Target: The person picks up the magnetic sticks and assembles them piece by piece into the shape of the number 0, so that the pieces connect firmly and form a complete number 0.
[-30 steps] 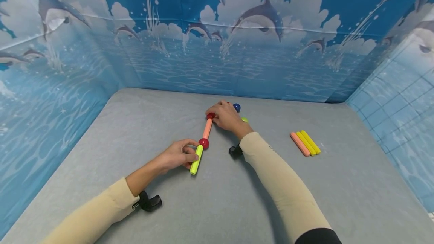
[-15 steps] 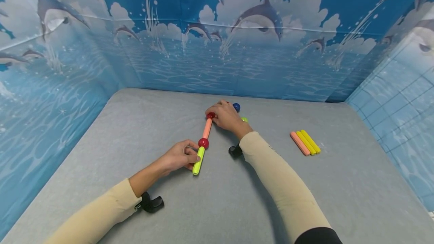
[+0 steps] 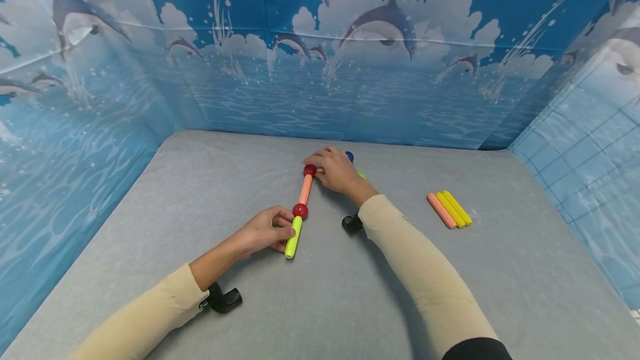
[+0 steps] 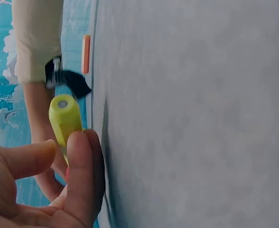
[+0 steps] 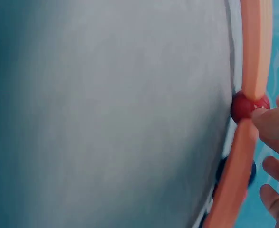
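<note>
My left hand (image 3: pixel 267 229) pinches a yellow-green rod (image 3: pixel 294 238) between thumb and fingers; a small grey disc shows in its near end in the left wrist view. The rod's other end meets a red ball (image 3: pixel 300 211). From that ball an orange rod (image 3: pixel 306 189) runs to a farther red ball (image 3: pixel 310 170). Beside the farther ball is my right hand (image 3: pixel 337 170), fingers loosely extended, one fingertip at the ball in the right wrist view. There, a second orange rod (image 5: pixel 232 180) leads off the ball's other side; the hand hides it in the head view.
Behind the right hand a blue ball (image 3: pixel 349 156) and a green piece (image 3: pixel 362 175) are partly hidden. To the right, an orange rod (image 3: pixel 441 211) lies beside two yellow rods (image 3: pixel 454 209) on the grey tabletop (image 3: pixel 380 315). A dolphin-print curtain (image 3: pixel 320 99) borders the far edge.
The left hand has swung the yellow-green rod slightly right, into line with the nearer red ball. The right hand has loosened and shifted slightly right, uncovering more of the farther ball.
</note>
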